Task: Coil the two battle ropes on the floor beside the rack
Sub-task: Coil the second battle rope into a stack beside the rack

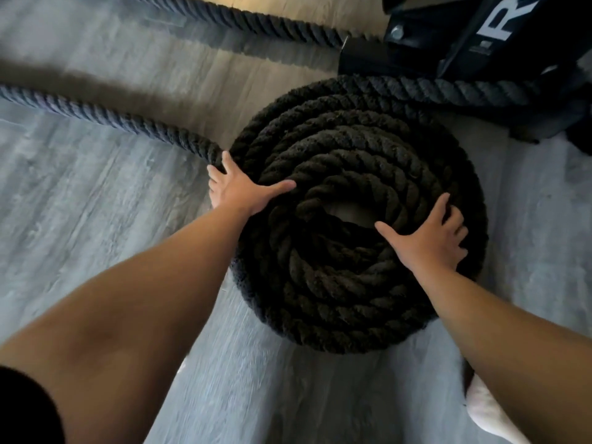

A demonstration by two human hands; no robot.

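Left hand (238, 191) and right hand (431, 240) open, fingers splayed, on black rope coil (352, 302) — tight, thick-stranded spiral

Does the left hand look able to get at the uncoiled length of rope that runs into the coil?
Probably yes. The left hand rests flat on the coil at its left edge, just where the uncoiled rope joins it; only floor lies alongside, nothing between.
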